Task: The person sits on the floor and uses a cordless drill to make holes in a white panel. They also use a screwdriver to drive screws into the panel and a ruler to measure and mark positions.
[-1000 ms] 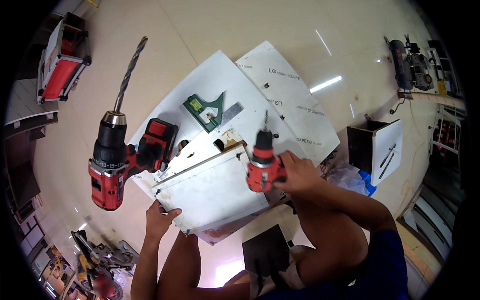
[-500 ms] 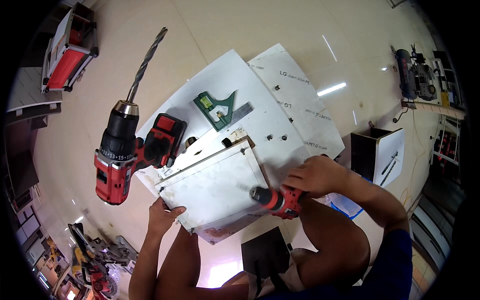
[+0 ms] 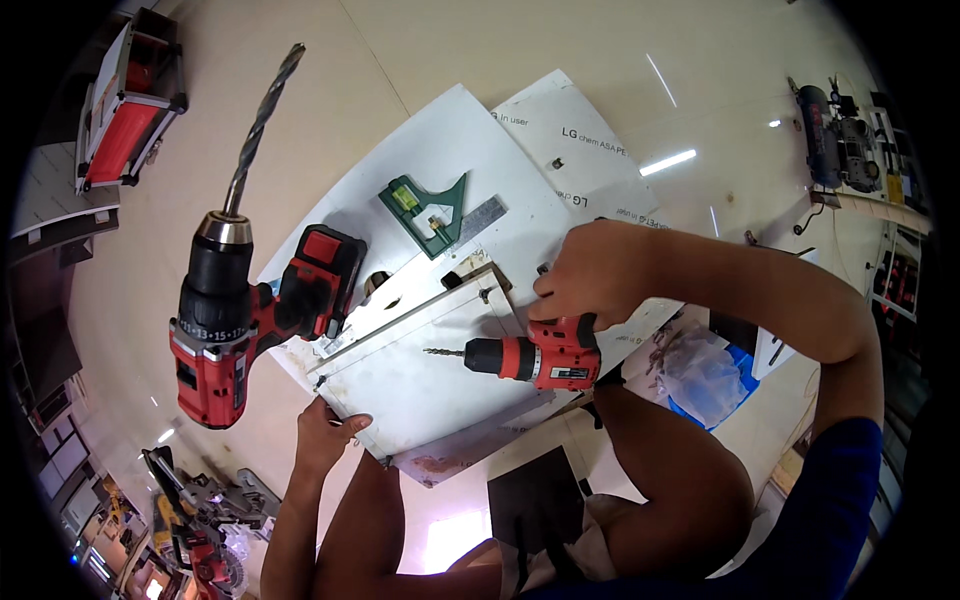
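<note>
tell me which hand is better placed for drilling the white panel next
Right, I'd judge: the right hand grips the power drill, its twist bit over the white panel, while the left hand pinches the panel's left edge.

Cordless drill, red/black (image 3: 212, 370), big at left of view, long twist bit (image 3: 262, 130) angled up and slightly right. Green combination square (image 3: 415, 222) flat on the large white board (image 3: 450, 130), steel rule (image 3: 482, 217) out to the right. Clear plastic bag (image 3: 705, 380) on the floor at right, blue item (image 3: 742, 368) just beside it. Dark square panel (image 3: 535, 495) low centre. Compressor (image 3: 820, 135) far upper right, red-sided case (image 3: 115, 140) upper left, power saw (image 3: 215, 565) lower left. Floor (image 3: 500, 35) pale and glossy, light streaks reflecting.
</note>
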Demonstrator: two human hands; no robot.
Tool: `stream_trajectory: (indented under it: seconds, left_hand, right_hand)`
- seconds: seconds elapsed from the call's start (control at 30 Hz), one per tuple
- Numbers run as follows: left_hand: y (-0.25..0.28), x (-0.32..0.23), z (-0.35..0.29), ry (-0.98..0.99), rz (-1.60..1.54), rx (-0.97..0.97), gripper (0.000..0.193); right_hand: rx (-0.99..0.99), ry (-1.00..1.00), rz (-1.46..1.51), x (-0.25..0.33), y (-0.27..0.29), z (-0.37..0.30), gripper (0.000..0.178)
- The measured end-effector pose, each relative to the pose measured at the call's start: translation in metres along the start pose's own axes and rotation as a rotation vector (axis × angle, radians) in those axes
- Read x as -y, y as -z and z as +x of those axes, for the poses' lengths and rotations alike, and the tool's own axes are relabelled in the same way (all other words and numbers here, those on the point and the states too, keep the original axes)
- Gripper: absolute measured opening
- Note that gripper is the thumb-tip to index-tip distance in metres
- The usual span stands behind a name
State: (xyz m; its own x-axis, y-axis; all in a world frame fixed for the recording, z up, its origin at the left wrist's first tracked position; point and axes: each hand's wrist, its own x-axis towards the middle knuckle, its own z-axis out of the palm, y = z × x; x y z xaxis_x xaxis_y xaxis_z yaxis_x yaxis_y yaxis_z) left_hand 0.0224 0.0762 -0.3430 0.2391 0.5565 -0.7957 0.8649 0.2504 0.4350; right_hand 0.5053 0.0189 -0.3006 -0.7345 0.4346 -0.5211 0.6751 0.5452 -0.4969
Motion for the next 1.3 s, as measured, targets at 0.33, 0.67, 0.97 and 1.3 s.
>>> stream_trajectory:
  seconds: [0.33,0.67,0.97,1.3]
  left_hand:
    - [0.008,-0.011,0.001,0.021,-0.009,0.069,0.053]
    - [0.007,-0.007,0.003,-0.030,-0.084,0.097,0.058]
    - [0.011,-0.006,0.003,-0.002,0.019,0.100,0.061]
    - [0.012,-0.010,0.002,-0.020,0.026,0.095,0.062]
  right_hand:
    - [0.104,0.032,-0.117,0.006,0.019,-0.004,0.060]
    - [0.129,0.149,-0.151,0.026,0.012,-0.007,0.028]
    - [0.012,0.260,-0.238,0.023,0.011,-0.004,0.041]
    - [0.217,0.112,-0.146,0.007,0.004,-0.014,0.056]
